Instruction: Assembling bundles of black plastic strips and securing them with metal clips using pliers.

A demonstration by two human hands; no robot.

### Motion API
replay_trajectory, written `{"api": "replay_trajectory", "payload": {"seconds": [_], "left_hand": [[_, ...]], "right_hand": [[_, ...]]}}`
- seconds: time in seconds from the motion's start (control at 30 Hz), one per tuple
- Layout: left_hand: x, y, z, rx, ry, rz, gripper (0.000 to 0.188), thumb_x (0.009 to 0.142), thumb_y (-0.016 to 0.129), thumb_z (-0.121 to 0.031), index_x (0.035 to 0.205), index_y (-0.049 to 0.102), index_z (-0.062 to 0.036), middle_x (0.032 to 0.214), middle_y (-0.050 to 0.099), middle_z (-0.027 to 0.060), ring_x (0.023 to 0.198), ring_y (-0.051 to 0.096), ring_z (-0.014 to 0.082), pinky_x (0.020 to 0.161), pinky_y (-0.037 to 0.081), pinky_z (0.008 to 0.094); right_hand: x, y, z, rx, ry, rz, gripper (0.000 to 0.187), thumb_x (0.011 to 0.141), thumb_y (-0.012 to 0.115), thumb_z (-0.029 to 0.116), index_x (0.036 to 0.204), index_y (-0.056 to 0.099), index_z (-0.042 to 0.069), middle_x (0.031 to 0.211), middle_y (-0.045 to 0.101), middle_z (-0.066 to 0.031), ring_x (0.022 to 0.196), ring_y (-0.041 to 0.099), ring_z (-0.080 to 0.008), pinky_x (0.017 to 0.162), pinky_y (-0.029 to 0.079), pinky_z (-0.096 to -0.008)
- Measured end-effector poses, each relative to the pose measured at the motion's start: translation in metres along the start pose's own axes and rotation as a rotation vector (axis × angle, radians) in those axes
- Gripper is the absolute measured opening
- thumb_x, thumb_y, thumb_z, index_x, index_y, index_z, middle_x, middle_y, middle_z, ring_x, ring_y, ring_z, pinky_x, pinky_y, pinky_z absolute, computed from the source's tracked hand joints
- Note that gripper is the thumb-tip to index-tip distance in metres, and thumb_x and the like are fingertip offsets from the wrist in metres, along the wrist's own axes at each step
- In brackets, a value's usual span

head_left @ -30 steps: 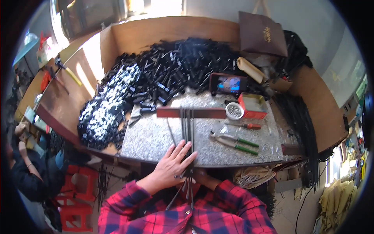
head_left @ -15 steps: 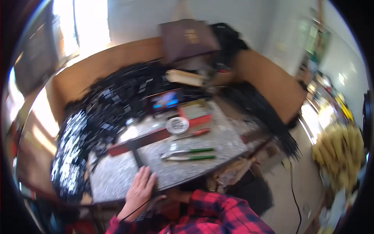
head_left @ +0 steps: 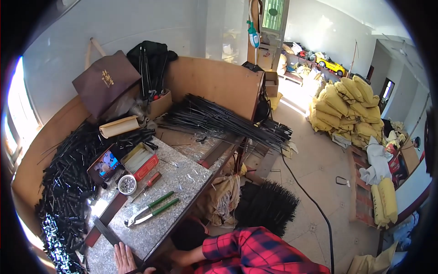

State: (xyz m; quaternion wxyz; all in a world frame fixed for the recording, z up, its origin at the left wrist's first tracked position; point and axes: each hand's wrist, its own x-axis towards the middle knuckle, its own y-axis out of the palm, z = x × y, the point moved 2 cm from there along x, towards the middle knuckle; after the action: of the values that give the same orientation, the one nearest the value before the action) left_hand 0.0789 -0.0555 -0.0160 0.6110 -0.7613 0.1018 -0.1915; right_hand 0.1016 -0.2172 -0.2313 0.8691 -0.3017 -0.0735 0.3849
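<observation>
My left hand (head_left: 124, 258) lies at the table's near edge, fingers stretched out flat over the near end of a black flat strip (head_left: 106, 232). Across that strip's far part runs a dark red flat bar (head_left: 107, 218). My right forearm, in a red and black plaid sleeve (head_left: 246, 249), reaches left to the table's edge. Only part of my right hand (head_left: 177, 258) shows low by that edge, its fingers hidden in shadow. Green-handled pliers (head_left: 150, 210) lie on the speckled tabletop (head_left: 187, 171), beyond my hands.
A red-handled screwdriver (head_left: 147, 186), a round tub of small metal parts (head_left: 127, 184), a red box (head_left: 140, 162) and a phone (head_left: 105, 165) stand farther back. Black tubular parts (head_left: 68, 182) heap at left. Long black rods (head_left: 214, 116) overhang the right side. Yellow sacks (head_left: 346, 109) are piled beyond.
The view has swung to the right, so the table sits farther left and more floor shows. My left hand stays by the black strip at the table's edge.
</observation>
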Motion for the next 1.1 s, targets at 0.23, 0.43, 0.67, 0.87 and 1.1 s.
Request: {"api": "replay_trajectory", "payload": {"seconds": [0.23,0.43,0.67,0.87,1.1], "left_hand": [[0.005,0.006,0.008,0.137,-0.169,-0.064,0.087,0.061,0.077,-0.048,0.129,0.045,-0.0030,0.145,0.031,0.0226,0.136,0.020,0.0441,0.110,0.013,0.0569],[0.015,-0.001,0.011,0.026,-0.139,0.060,0.104,0.058,0.072,-0.062,0.138,0.036,-0.0056,0.148,0.024,0.0207,0.139,0.016,0.0406,0.111,0.013,0.0548],[-0.004,0.003,0.028,0.051,-0.123,0.012,0.094,0.066,0.071,-0.050,0.143,0.030,-0.0143,0.150,0.022,0.0152,0.138,0.021,0.0369,0.109,0.019,0.0544],[-0.006,0.008,0.033,0.148,-0.135,-0.067,0.094,0.067,0.069,-0.056,0.143,0.031,-0.0165,0.149,0.024,0.0168,0.138,0.023,0.0361,0.106,0.022,0.0577],[-0.011,0.012,0.032,-0.036,-0.111,-0.133,0.095,0.066,0.070,-0.048,0.144,0.029,-0.0146,0.149,0.024,0.0166,0.138,0.023,0.0328,0.105,0.025,0.0566]], "right_hand": [[-0.009,-0.027,0.029,-0.182,-0.039,0.659,0.041,0.077,0.063,0.035,0.102,0.064,0.002,0.098,0.064,-0.0215,0.095,0.060,-0.0387,0.082,0.048,-0.0412],[-0.035,-0.148,0.096,-0.142,-0.304,0.722,0.049,0.089,0.057,0.033,0.115,0.051,-0.007,0.108,0.058,-0.0274,0.102,0.057,-0.0411,0.087,0.046,-0.0444],[0.021,-0.304,0.184,-0.097,-0.274,0.140,0.025,0.085,0.058,0.004,0.108,0.060,-0.005,0.093,0.066,-0.0106,0.086,0.063,-0.0155,0.078,0.050,-0.0287],[0.115,-0.375,0.112,-0.632,-0.126,-0.262,0.027,0.078,0.062,0.013,0.098,0.063,-0.005,0.089,0.065,-0.0221,0.078,0.064,-0.0290,0.071,0.049,-0.0336],[0.153,-0.392,0.040,-0.904,-0.039,-0.091,0.019,0.063,0.070,0.011,0.078,0.067,-0.002,0.072,0.062,-0.0224,0.066,0.066,-0.0304,0.062,0.050,-0.0383]]}}
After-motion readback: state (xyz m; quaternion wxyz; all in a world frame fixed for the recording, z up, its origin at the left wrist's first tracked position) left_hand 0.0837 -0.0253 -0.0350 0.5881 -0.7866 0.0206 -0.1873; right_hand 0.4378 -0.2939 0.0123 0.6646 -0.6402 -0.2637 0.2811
